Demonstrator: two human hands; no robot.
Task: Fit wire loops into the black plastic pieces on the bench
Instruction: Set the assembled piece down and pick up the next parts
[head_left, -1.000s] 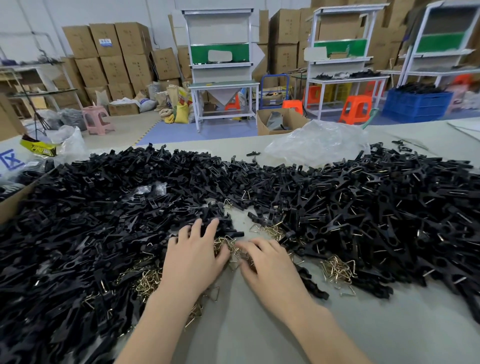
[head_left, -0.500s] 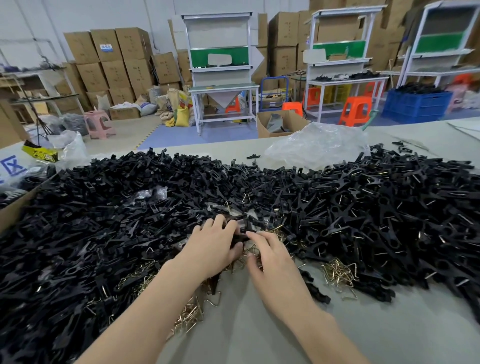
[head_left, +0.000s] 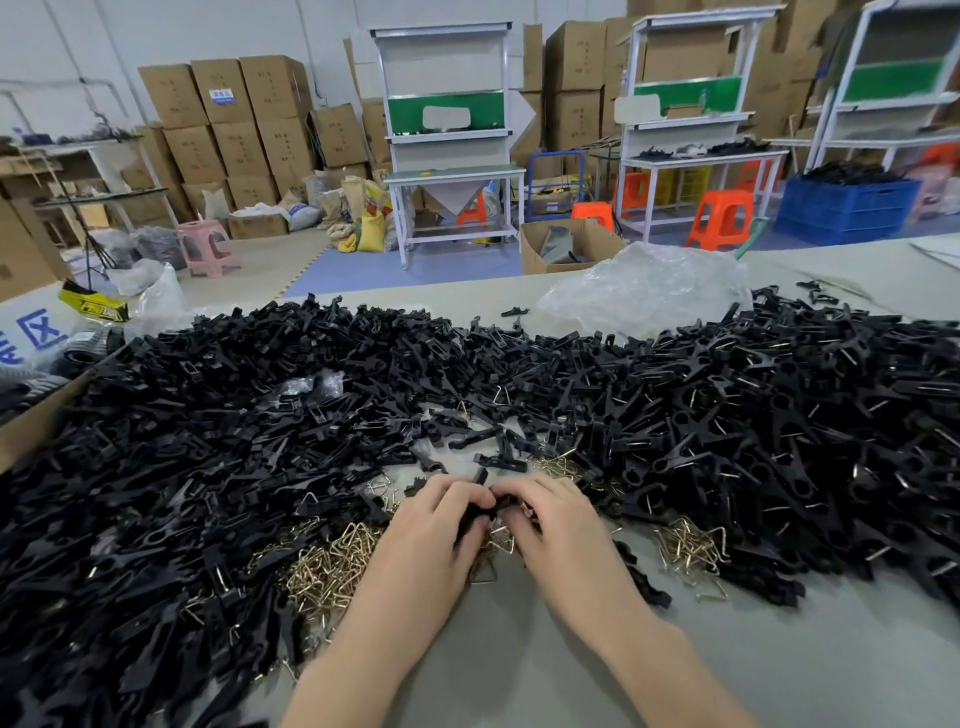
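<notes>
Black plastic pieces lie heaped across the grey bench, and those on the right carry wire loops. Loose brass-coloured wire loops are piled left of my hands, with a smaller cluster to the right. My left hand and my right hand meet at the middle of the bench, fingers curled. Between them they hold one black plastic piece. A wire loop shows just under my right fingers; whether it sits in the piece is hidden.
A crumpled clear plastic bag lies at the bench's far edge. A cardboard box stands at the left edge. Beyond the bench are workstations, orange stools, a blue crate and stacked cartons.
My hands reached forward into the pile, then drew back toward me. They were flat on the parts; now they are curled together round one black piece.
</notes>
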